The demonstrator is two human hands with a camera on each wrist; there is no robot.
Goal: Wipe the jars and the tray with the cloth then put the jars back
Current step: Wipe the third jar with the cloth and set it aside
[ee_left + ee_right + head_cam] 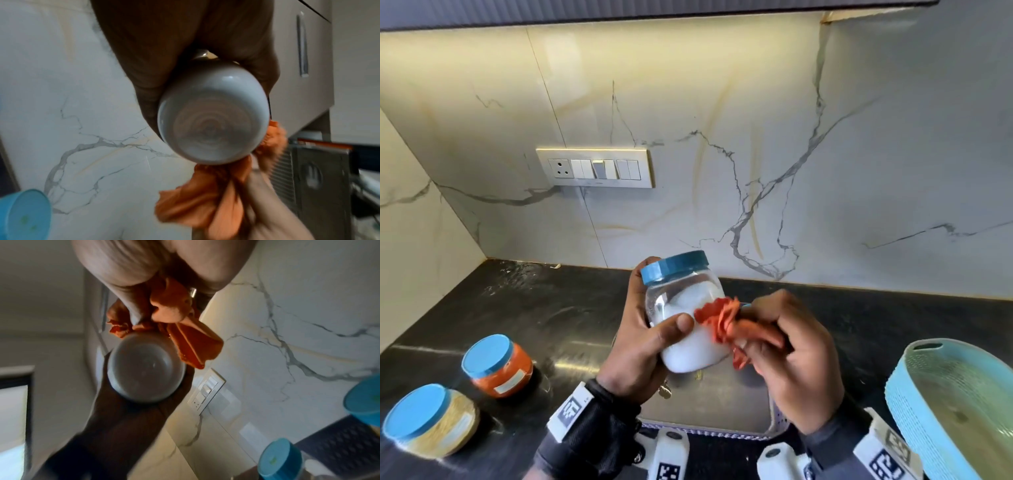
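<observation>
At the far left of the dark countertop [544, 308] stands a jar of pale grains [431, 423] with a blue lid, upright, and just beside it, a little further back, stands a jar of orange powder [498, 366], also upright with a blue lid. In the middle, above the counter, the left hand [635, 349] grips the jar of white powder [685, 315]: the thumb lies across its front and the fingers are curled behind it. This jar is tilted, its long axis is leaning so that the blue lid [674, 267] points up and away toward the marble wall [825, 171], and the base points down toward the person. To the right of it, the right hand [791, 356] has its fingers closed around a bunched orange cloth [722, 323], and the cloth is touching the right side of the jar. Under both hands a flat grey tray [722, 411] lies on the counter. At the far right a light blue basket [914, 404] stands tilted, with its open side facing left.
</observation>
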